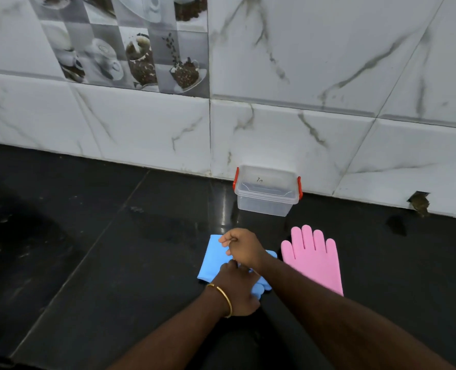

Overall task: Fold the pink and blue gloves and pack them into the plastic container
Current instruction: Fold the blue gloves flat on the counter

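Head view: both hands, left (239, 287) and right (241, 247), pinch the folded blue glove (212, 259) on the desk (115, 249); pink glove (313, 259) flat beside it, lidded plastic container (267, 190) beyond.

Both hands (241, 265) pressing blue glove (213, 259); pink glove (313, 259) beside.

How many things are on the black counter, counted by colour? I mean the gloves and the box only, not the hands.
Blue: 1, the blue glove
Pink: 1, the pink glove
Clear with red latches: 1, the plastic container
Total: 3
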`<state>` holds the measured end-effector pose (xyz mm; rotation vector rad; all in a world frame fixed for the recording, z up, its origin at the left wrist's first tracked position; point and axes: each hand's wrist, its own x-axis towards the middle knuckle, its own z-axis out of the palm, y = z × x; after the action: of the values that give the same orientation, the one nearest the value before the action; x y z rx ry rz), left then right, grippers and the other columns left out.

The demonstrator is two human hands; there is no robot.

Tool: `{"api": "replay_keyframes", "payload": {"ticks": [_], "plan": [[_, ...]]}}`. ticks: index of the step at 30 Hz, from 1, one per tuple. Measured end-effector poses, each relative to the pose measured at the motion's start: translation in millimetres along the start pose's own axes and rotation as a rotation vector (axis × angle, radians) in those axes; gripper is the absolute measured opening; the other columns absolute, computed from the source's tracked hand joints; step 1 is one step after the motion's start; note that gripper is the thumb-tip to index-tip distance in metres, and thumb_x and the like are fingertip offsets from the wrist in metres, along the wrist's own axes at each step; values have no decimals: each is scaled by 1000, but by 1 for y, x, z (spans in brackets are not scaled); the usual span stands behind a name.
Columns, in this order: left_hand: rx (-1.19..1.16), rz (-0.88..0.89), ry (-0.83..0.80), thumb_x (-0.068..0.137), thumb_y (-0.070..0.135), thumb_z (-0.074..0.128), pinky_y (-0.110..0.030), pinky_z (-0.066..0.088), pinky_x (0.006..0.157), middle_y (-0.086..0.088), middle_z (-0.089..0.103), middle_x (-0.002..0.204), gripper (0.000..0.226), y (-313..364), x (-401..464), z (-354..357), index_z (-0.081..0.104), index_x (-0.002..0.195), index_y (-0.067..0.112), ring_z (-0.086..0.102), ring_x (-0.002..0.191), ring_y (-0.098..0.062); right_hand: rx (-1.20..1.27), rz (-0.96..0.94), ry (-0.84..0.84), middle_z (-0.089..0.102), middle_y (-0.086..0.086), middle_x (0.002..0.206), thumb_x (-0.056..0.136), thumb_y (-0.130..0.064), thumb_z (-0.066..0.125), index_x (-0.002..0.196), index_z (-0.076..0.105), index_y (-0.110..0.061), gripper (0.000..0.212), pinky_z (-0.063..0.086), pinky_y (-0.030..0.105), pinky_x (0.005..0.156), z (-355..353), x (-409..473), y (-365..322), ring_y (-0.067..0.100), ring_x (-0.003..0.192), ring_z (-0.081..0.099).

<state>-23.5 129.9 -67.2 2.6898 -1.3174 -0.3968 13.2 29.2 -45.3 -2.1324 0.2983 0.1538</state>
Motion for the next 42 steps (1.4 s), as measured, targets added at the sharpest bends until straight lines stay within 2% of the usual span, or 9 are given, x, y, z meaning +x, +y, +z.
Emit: {"api": "replay_keyframes", "payload": {"ticks": [5, 9, 14, 19, 27, 32, 37, 39, 42], "plan": [[-385, 130, 207, 83, 36, 55, -32, 46, 91, 6, 67, 114, 27, -16, -30, 7, 67, 106, 27, 61, 104, -15, -50, 105, -87, 68, 17, 119, 95, 2, 50, 113, 68, 4, 26, 45, 25, 98, 11, 10, 14, 24, 109, 63], [-531, -528, 628, 79, 34, 68, -33, 46, 90, 0, 64, 106, 30, -41, -31, 8, 64, 104, 17, 60, 99, -19, 207, 223, -61, 66, 12, 96, 92, 3, 55, 102, 68, -4, 18, 48, 20, 68, 12, 7, 26, 15, 77, 62], [-1006, -967, 219, 70, 25, 85, -30, 49, 82, -13, 65, 113, 59, -73, -4, -9, 61, 117, -1, 64, 101, -27, 381, 283, -51, 67, 9, 90, 92, 1, 54, 105, 65, -8, 20, 49, 17, 62, 10, 3, 27, 12, 70, 62], [-1185, -884, -36, 62, -7, 78, -28, 47, 51, -15, 62, 78, 25, -82, 11, -35, 66, 83, 0, 59, 65, -26, 558, 346, -10, 67, 9, 90, 94, -14, 62, 97, 65, -11, 5, 50, 21, 64, 1, -2, 21, 14, 71, 63], [-570, 3, 384, 63, -10, 56, -29, 41, 62, -7, 61, 72, 20, -69, 6, -134, 63, 72, 7, 54, 70, -20, 913, 509, 58, 70, 17, 82, 74, -74, 64, 100, 66, 5, 82, 60, 32, 57, -84, -16, -45, 25, 67, 71], [-254, 197, 499, 70, 0, 61, -41, 46, 81, -8, 64, 93, 30, -87, -17, -183, 74, 93, 14, 58, 88, -29, 1035, 433, 40, 70, 19, 91, 88, -30, 71, 121, 60, 3, 47, 60, 29, 50, -82, -23, -95, 23, 57, 73], [-402, -61, 850, 70, 6, 71, -43, 44, 92, -4, 51, 114, 42, -114, -51, -170, 74, 103, 31, 51, 109, -25, 1169, 328, 122, 72, 13, 64, 90, -6, 64, 88, 65, 2, 8, 61, 25, 51, -47, -16, -132, 18, 53, 71], [-729, -306, 756, 66, 29, 77, -46, 46, 99, -6, 45, 124, 66, -124, -67, -153, 58, 129, 30, 50, 116, -26, 1167, 319, 124, 70, 11, 59, 90, -4, 64, 82, 64, 1, 10, 60, 23, 50, -31, -14, -140, 15, 49, 68], [-1497, -640, 57, 38, 79, 74, -47, 56, 78, -14, 57, 127, 115, -145, -97, -126, 44, 135, 26, 65, 104, -37, 1137, 343, 99, 69, 10, 59, 89, -4, 66, 83, 64, 0, 8, 58, 22, 47, -7, -16, -141, 13, 48, 67]]}}
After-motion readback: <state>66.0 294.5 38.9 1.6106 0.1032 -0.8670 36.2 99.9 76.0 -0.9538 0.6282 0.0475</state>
